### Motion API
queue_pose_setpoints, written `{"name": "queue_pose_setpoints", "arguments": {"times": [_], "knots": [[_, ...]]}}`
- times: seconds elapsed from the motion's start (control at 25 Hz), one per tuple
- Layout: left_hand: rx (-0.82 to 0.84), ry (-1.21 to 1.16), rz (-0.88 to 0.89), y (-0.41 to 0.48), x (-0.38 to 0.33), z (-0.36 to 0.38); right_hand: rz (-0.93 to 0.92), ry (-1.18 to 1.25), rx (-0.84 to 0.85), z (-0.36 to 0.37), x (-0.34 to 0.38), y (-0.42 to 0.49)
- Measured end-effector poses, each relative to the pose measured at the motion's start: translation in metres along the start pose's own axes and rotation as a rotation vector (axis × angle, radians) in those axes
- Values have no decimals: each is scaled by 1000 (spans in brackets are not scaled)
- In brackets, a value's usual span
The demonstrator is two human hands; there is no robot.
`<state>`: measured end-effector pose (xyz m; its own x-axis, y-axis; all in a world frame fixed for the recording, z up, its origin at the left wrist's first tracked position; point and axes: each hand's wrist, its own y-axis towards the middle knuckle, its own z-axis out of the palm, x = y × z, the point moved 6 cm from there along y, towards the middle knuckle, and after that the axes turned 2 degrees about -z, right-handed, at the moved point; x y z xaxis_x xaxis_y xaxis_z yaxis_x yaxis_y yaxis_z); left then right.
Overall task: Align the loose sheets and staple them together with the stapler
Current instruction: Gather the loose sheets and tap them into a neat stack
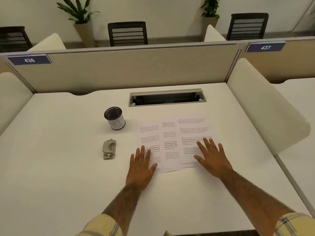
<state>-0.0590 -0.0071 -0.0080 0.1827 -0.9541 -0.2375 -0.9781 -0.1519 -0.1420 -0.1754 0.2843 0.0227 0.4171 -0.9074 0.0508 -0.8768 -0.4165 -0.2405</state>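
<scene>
— White desk (68, 167), cubicle 436. Hands?
— Both flat, fingers spread, gripping nothing: left hand (140, 166) presses the fanned printed sheets' (170, 142) left edge, right hand (212, 157) their right.
— Stapler?
— Grey stapler (109, 149) lies just left of the left hand, untouched, below a mesh pen cup (114, 118).

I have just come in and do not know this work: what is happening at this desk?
A person lays both hands flat on loose printed sheets fanned across a white desk: the left hand on the left sheet, the right hand on the right one. The sheets overlap and are not yet aligned. The stapler lies untouched to their left, near a mesh pen cup.
</scene>
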Motion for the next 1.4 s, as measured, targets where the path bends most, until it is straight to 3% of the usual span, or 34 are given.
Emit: {"name": "queue_pose_setpoints", "arguments": {"times": [0.32, 0.6, 0.84, 1.16, 1.4], "knots": [[-7, 44, -19, 0, -8, 18, -28, 43, 57, 24, -13, -3], [-58, 34, 8, 24, -77, -1, -58, 108, -2, 18, -30, 6], [5, 126, 100, 22, -108, 30, -86, 110, 38, 26, -40, 2], [-26, 66, 197, 62, -107, 19, -4, 105, -18, -4, -44, 19], [18, 32, 243, 101, -121, 25, 44, 103, -1, -46, -64, 89]]}}
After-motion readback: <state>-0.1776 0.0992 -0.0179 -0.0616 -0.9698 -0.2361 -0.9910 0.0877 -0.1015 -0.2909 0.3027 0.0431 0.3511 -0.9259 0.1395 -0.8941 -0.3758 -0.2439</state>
